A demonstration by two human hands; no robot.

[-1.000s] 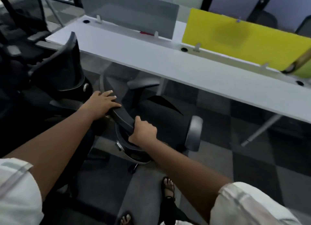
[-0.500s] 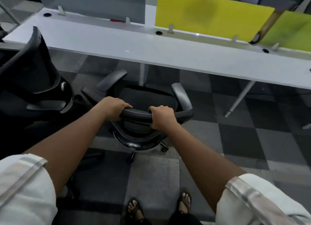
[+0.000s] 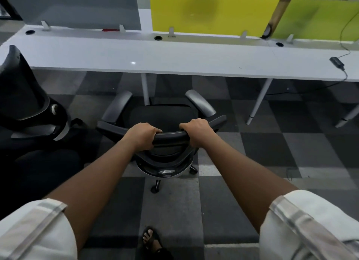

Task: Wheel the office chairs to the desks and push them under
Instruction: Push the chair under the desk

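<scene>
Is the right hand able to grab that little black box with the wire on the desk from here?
Probably not. The right hand grips the chair back, and the black box lies far right on the desk, beyond the chair. Nothing blocks it, but the person would likely need to let go and step over.

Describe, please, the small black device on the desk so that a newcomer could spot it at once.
Start at the long white desk and follow it to its far right end, below the lime-green divider. There lies the small black adapter, the only dark object on the desktop with a thin cable attached.
</scene>
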